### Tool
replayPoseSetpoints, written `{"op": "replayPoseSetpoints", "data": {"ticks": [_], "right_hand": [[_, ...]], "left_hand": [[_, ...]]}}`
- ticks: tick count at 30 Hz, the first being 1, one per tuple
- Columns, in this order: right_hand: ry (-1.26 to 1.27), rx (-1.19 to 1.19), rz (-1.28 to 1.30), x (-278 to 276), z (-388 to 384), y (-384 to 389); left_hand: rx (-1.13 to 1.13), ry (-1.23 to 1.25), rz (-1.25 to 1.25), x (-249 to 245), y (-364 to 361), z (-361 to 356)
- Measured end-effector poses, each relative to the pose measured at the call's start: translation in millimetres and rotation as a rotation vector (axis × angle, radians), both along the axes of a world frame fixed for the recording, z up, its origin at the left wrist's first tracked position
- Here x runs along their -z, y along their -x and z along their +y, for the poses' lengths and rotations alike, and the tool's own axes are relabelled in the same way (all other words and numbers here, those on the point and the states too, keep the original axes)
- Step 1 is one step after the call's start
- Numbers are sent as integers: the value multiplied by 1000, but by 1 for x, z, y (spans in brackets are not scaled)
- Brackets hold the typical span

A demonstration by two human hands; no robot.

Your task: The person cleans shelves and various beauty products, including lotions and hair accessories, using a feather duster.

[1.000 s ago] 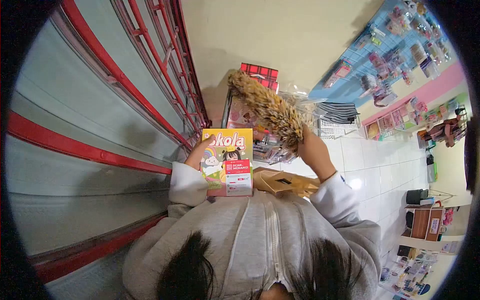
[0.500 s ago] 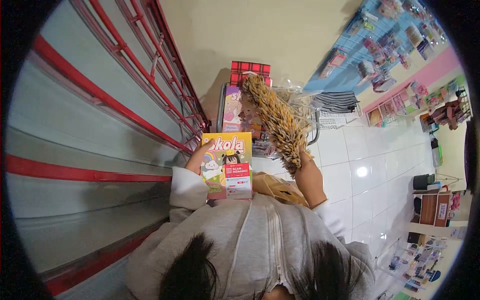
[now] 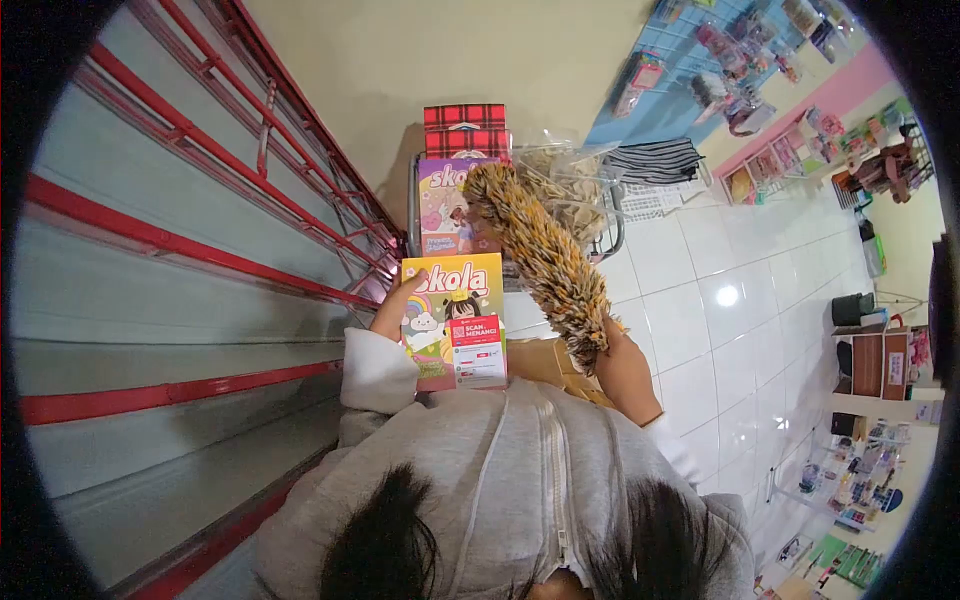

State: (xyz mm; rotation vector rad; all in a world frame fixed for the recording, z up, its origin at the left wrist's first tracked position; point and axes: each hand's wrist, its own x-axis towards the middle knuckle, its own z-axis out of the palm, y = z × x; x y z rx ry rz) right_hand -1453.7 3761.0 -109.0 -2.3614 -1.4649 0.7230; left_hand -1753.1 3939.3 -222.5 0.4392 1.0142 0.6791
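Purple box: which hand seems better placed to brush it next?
Probably the right hand: it grips the duster, whose far end appears over the purple box. The left hand is busy holding the yellow box.

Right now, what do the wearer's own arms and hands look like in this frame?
The left hand and right hand are bare, with no gloves visible. Both arms have long, loose, pale sleeves, nearly white toward the wrists. They belong to a grey top with a light front zip. I can't make out any markings on the sleeves.
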Motion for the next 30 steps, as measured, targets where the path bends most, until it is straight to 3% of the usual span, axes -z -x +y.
{"op": "replayPoseSetpoints", "data": {"ticks": [3,11,19,23,28,30], "right_hand": [[-3,21,-7,4,-6,-1],[160,-21,-130,9,-20,-15],[59,-116,-390,-53,4,-23],[37,-243,-651,-81,37,-9],[-93,-313,-754,-42,66,7],[-109,-336,-646,-43,67,2]], "left_hand": [[40,-96,12,3,-5,1],[94,-28,-107,39,-10,11],[123,-20,-113,38,-15,13],[116,-18,-96,32,-16,9],[78,-27,-73,25,-10,9],[64,-28,-57,26,-9,9]]}}
